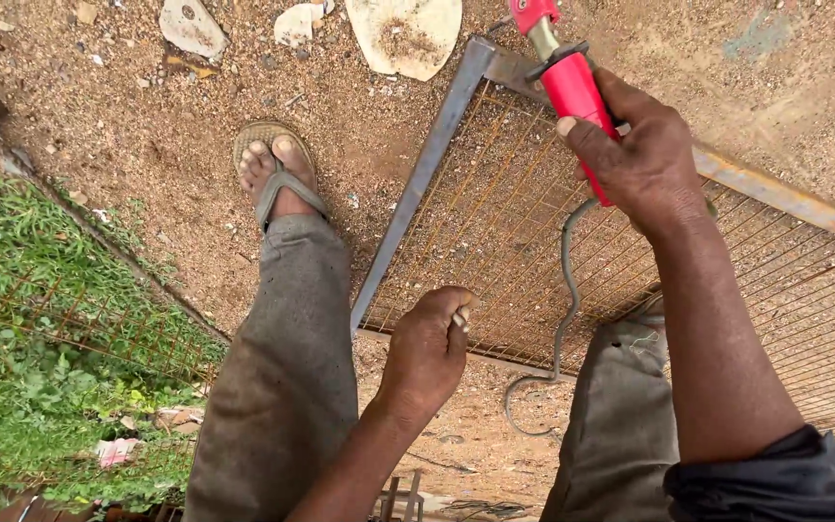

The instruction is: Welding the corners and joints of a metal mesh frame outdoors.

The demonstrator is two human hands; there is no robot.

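Rusty wire-mesh panel in a grey steel angle frame [424, 174] flat on sandy ground.
Right hand [642, 155] clenched around red plastic-handled welding electrode holder [572, 87] above frame corner; left hand [429, 348] curled loosely, pinching something small, unidentifiable.

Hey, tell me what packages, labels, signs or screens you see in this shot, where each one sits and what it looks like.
No signs, screens or readable labels in view.
Possible wrapper: crumpled pink and white scrap in the grass at lower left; too small to tell its kind.
Electrode holder: red handle in the right hand, no label visible.
Left hand: pinches a small pale piece, no packaging.
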